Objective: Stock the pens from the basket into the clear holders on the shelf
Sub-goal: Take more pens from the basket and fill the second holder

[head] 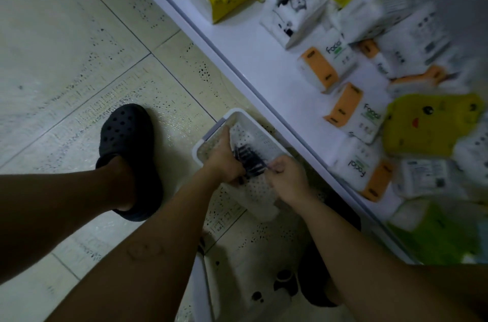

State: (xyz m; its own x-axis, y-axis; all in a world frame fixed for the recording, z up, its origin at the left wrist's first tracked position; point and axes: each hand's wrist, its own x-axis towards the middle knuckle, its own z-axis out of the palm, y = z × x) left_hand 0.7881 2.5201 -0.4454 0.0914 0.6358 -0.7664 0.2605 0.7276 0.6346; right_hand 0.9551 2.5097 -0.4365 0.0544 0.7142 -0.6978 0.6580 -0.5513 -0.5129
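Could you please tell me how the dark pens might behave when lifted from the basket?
The bundle of slim dark pens is probably stiff, being straight rods side by side. With several held loose in the left hand, some could slip from its grip. The right hand pinching their ends probably steadies them.

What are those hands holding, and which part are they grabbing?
A bunch of dark pens over the white holey plastic basket. The left hand grips the bunch round one side; the right hand pinches its other side with its fingers.
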